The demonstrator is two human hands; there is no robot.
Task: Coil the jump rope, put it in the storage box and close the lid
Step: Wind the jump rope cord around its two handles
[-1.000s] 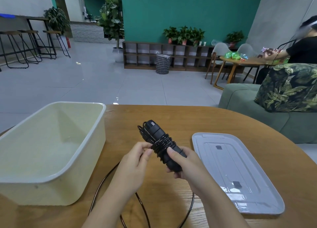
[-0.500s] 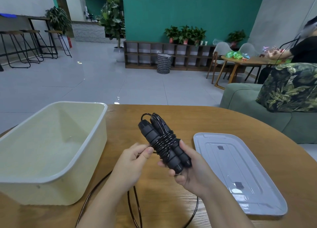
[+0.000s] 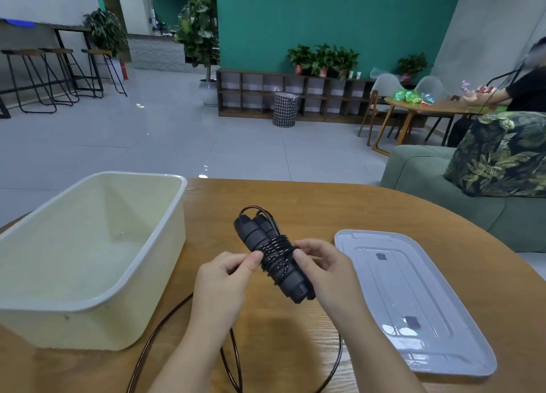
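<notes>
Two black jump rope handles (image 3: 267,252) lie side by side above the table, with black cord wound several times around their middle. My right hand (image 3: 328,270) grips the handles from the right. My left hand (image 3: 227,277) pinches the cord against the bundle's left side. The loose cord (image 3: 165,324) trails down over the wooden table (image 3: 310,203) toward me in long loops. The cream storage box (image 3: 124,292) stands open on the left with nothing inside. Its translucent grey lid (image 3: 413,301) lies flat on the right.
A green sofa (image 3: 443,185) with a leaf-print cushion stands beyond the table's right edge. Another person sits at a far table at the right. Grey tiled floor stretches ahead to a low shelf (image 3: 295,97) with potted plants.
The handle bundle has turned so its tops point up-left. My right hand shifted from under the bundle to its right side. My left hand's thumb and finger have closed on the cord.
</notes>
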